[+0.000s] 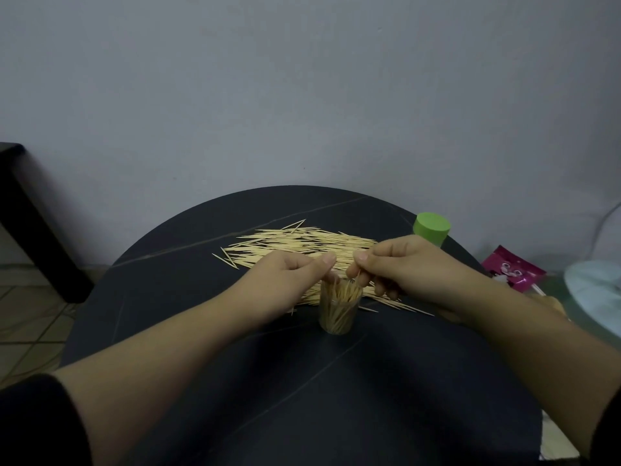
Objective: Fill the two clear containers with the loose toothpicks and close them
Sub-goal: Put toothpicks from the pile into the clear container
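Note:
A clear container [338, 314] stands upright and lidless on the round black table [302, 398], packed with toothpicks. Both hands hover just over its mouth. My left hand [292, 270] has thumb and fingers curled together at the left of the rim; what it pinches is hidden. My right hand [403, 264] pinches a toothpick between thumb and forefinger above the right of the rim. A broad pile of loose toothpicks [295, 245] lies behind the container. A second container with a green lid [431, 228] stands at the table's far right edge.
A pink snack packet [514, 269] and a pale blue object [594, 290] lie to the right, beyond the table. A dark piece of furniture [30, 223] stands at the left by the grey wall. Tiled floor shows at lower left.

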